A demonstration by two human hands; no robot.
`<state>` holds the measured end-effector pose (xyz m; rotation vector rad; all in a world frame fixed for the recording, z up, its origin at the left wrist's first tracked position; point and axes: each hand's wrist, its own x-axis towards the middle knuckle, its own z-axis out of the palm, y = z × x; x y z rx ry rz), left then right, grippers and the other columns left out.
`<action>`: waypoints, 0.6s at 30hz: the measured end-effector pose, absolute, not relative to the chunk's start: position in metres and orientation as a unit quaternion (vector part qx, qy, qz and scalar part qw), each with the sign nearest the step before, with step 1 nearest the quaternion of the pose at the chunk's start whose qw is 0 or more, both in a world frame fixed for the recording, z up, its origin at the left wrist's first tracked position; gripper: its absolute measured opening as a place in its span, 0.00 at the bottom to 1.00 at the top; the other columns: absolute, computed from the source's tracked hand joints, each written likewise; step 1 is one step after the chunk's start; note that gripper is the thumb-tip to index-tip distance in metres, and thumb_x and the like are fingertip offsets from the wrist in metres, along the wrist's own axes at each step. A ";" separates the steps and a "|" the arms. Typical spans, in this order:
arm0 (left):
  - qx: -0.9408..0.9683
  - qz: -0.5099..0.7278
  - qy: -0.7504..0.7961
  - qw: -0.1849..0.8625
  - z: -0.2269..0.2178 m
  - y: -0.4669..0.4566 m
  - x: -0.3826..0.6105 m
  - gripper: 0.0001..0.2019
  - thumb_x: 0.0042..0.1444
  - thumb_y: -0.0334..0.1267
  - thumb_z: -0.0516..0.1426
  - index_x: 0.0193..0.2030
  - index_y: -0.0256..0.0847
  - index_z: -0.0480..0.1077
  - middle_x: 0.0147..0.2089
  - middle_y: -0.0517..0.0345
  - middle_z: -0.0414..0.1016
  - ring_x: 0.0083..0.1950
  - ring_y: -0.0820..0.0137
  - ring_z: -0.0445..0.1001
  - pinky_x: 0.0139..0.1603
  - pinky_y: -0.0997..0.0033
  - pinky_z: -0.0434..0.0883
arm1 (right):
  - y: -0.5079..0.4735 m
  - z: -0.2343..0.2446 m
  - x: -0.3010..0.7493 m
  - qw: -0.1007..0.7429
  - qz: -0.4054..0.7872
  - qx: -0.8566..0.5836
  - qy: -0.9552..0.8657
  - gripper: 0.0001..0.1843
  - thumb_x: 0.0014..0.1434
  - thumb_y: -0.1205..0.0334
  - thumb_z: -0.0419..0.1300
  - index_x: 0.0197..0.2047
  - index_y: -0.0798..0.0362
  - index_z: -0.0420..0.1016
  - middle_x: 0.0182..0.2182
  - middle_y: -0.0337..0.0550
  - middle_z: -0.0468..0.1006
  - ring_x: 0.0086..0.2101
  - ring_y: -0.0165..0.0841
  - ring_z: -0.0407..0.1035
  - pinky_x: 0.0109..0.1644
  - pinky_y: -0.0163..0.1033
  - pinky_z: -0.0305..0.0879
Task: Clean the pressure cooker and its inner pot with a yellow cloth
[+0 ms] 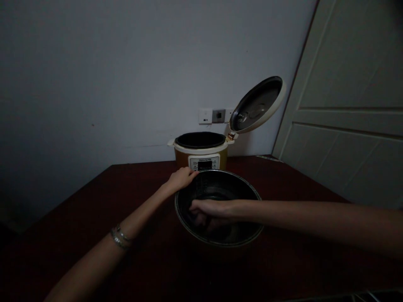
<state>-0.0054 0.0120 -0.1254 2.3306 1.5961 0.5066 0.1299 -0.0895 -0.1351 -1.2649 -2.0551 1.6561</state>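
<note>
The round, dark, metal-looking pot (236, 184), its base lost in shadow, is probably stiff, lightish and slick, best held by its rim, which the left hand (181, 178) grips at eleven o'clock. The right hand (214, 209) curls inside toward nine; whether it holds anything, one cannot tell. Around spreads a dark-red, smooth tabletop (141, 184); toward twelve, a brown-and-white, round rice cooker (181, 158), lid (256, 107) raised, before a pale wall (126, 75); at two, a pale, panelled door (346, 126).

A dark round pot (241, 191) stands open-topped on the reddish table (132, 182).
</note>
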 end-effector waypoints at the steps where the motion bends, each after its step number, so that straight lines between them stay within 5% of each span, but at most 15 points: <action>1: 0.807 0.177 0.549 0.123 -0.124 0.011 -0.006 0.21 0.58 0.53 0.48 0.33 0.39 0.74 0.37 0.45 0.77 0.44 0.55 0.73 0.43 0.62 0.65 | -0.092 -0.132 0.130 0.110 0.612 -0.446 -0.644 0.15 0.60 0.57 0.44 0.33 0.52 0.69 0.20 0.36 0.67 0.23 0.31 0.63 0.36 0.44 0.67; 6: 0.811 0.197 0.538 0.116 -0.121 0.011 -0.011 0.23 0.56 0.55 0.50 0.32 0.37 0.75 0.35 0.44 0.77 0.42 0.55 0.73 0.42 0.60 0.65 | -0.104 -0.119 0.136 0.089 0.663 -0.452 -0.590 0.11 0.59 0.56 0.50 0.33 0.52 0.70 0.25 0.36 0.68 0.23 0.28 0.59 0.34 0.38 0.63; 10: 0.734 0.278 0.500 0.366 -0.129 0.010 -0.022 0.23 0.59 0.49 0.45 0.36 0.33 0.74 0.36 0.47 0.77 0.40 0.60 0.74 0.40 0.65 0.66 | -0.108 -0.117 0.142 0.081 0.537 -0.409 -0.733 0.13 0.59 0.56 0.54 0.29 0.56 0.72 0.23 0.35 0.65 0.24 0.25 0.57 0.30 0.32 0.56; 13: 0.581 0.364 0.458 0.566 -0.139 -0.005 -0.032 0.22 0.59 0.48 0.45 0.47 0.33 0.70 0.44 0.46 0.77 0.43 0.63 0.74 0.44 0.65 0.68 | -0.110 -0.114 0.146 0.084 0.533 -0.372 -0.755 0.13 0.59 0.56 0.56 0.35 0.57 0.74 0.22 0.33 0.63 0.23 0.23 0.54 0.25 0.30 0.51; 18: 0.445 0.458 0.422 0.644 -0.146 -0.049 -0.031 0.27 0.60 0.52 0.40 0.52 0.35 0.66 0.49 0.46 0.75 0.47 0.63 0.74 0.47 0.65 0.69 | -0.107 -0.108 0.148 0.136 0.477 -0.348 -0.796 0.15 0.53 0.60 0.64 0.44 0.54 0.75 0.28 0.35 0.72 0.27 0.24 0.63 0.29 0.29 0.58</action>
